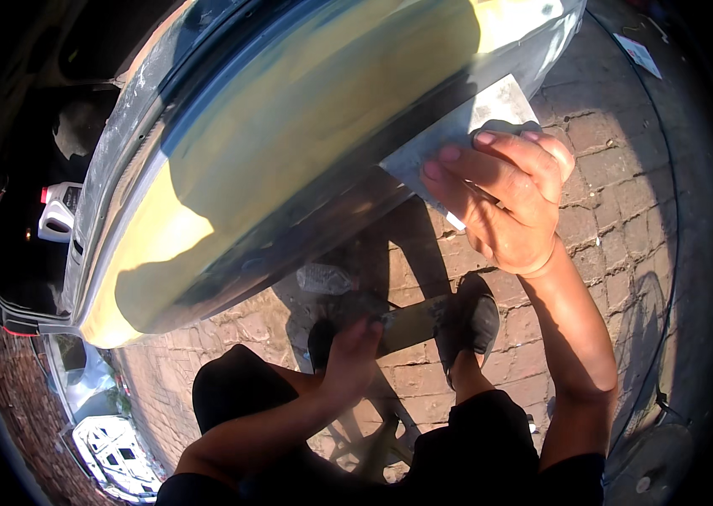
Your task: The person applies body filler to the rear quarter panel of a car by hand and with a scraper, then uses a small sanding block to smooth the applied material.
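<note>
A car body panel, coated with a broad yellowish layer of filler, slants across the upper part of the head view. My right hand is closed on a thin, pale flat spreader plate, gripped between thumb and fingers. The plate lies close against the panel's lower right edge; whether it touches cannot be made out. Lower down, between my knees, my left hand pinches a darker rectangular plate, held level above the ground in shadow. The left fingertips are dim.
Paving bricks cover the ground. A crumpled clear plastic bottle lies near my shoes. Inside the car stands a white jug with a red cap. A white cut-out frame lies lower left; a dark cable runs along the right.
</note>
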Tool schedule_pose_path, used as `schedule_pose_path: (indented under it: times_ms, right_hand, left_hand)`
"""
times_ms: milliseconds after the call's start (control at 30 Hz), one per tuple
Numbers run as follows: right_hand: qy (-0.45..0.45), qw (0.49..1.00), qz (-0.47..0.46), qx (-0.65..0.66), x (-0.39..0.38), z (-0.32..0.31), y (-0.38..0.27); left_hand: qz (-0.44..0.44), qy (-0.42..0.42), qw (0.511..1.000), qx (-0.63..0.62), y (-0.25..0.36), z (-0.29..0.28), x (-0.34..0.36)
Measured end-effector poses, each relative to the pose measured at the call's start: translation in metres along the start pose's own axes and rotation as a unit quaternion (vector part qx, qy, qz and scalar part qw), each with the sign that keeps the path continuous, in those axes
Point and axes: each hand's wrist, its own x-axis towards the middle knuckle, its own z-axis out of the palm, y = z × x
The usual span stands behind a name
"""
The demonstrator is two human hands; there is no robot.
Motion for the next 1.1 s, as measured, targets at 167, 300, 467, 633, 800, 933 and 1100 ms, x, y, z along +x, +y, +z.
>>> schedule_pose_path:
  times_ms: [167,300,467,633,800,933,1100]
  right_hand:
    - [0.026,0.999,-0.021,-0.032,0.003,0.0,0.023]
    - [0.019,1.0,-0.016,0.008,0.001,0.001,0.028]
    - [0.016,1.0,-0.009,0.0,-0.001,-0.015,0.034]
    - [-0.016,1.0,-0.005,0.016,0.003,-0.007,0.045]
    - [-0.031,0.999,-0.003,0.016,0.003,-0.019,0.049]
    - [0.016,1.0,0.0,-0.015,0.005,-0.022,0.062]
    - [-0.023,0.999,0.01,0.03,0.004,-0.023,0.069]
  left_hand:
    - [-0.019,-0.018,0.999,0.041,-0.005,-0.002,0.002]
    - [-0.044,-0.019,0.999,0.016,-0.007,-0.002,0.005]
    - [-0.047,-0.016,0.998,-0.035,-0.008,0.003,0.007]
    - [-0.031,-0.022,0.999,-0.015,-0.01,0.006,0.009]
    - [-0.034,-0.016,0.999,-0.017,-0.008,0.01,0.012]
    - [-0.048,-0.028,0.998,0.022,-0.003,0.012,0.008]
    - [-0.012,-0.029,0.999,0.014,-0.003,0.018,0.012]
